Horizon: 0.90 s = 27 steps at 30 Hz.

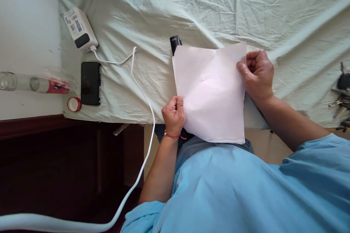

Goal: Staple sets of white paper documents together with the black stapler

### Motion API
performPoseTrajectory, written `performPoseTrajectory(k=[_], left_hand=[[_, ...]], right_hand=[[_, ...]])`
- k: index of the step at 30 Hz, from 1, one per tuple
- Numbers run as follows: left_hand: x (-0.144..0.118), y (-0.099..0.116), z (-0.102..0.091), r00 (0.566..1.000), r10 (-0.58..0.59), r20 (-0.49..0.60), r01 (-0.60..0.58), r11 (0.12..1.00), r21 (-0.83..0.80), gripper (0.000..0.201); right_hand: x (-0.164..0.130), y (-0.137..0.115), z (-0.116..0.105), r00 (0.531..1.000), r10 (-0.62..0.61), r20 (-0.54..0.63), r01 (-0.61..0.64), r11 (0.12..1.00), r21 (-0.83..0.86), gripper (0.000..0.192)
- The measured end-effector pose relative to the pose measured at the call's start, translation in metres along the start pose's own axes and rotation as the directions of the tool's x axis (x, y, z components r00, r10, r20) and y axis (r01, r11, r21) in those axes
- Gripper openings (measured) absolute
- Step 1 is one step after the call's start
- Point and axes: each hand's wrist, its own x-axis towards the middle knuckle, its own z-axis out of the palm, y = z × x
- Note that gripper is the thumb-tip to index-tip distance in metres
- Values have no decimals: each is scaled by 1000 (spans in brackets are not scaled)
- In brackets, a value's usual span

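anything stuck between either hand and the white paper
Nothing visible. The right hand pinches the white paper near its upper right corner, and the left hand holds its left edge. A black object shows past the upper left corner, apart from both hands.

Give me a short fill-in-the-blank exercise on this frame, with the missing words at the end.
1. The left hand and right hand hold sheets of white ____.
2. The hand wearing the red bracelet is the ____ one.
3. The cable plugged into the power bank is coloured ____.
4. The person's shirt is coloured ____.
Missing words: paper; left; white; blue.
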Motion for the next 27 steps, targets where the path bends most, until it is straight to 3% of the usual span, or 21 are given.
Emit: performPoseTrajectory(k=[4,8,14,22,27], left_hand=[[0,-1,0,1000,19,-12,-20,1000,-9,57],[1,0,-1,1000,22,-19,-22,1000,2,60],[0,3,-2,999,-1,-50,-1,999,-37,66],[-11,-6,-3,979,-176,-107,147,961,-235,63],[-15,2,4,967,-227,-120,175,925,-337,64]], right_hand=[[2,7,-2,1000,-13,-4,12,998,-65,38],[3,10,-7,993,-85,84,99,980,-175,48],[0,5,-13,976,-118,181,181,905,-385,42],[-2,9,-10,982,-148,118,180,924,-336,60],[1,2,-14,973,-59,223,130,939,-319,51]])
